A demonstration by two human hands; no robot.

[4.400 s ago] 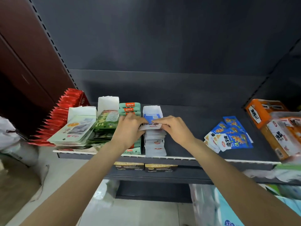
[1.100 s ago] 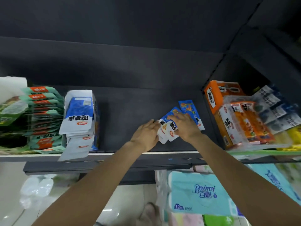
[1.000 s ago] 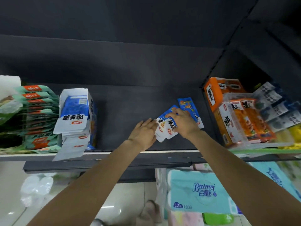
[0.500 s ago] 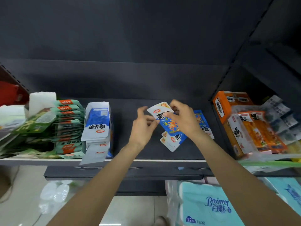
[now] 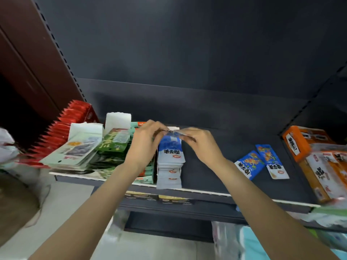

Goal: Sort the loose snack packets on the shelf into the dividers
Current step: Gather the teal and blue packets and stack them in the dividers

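Both hands (image 5: pixel 170 141), apparently, back at stack (image 5: pixel 170 160)

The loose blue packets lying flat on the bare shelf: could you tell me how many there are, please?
2. One blue packet lies right of the hands, the other blue packet just right of it, nearer the orange boxes. None seems hidden.

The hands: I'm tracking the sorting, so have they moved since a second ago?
Yes. Both the left hand and the right hand moved left from the loose blue packets to the blue-and-white stack.
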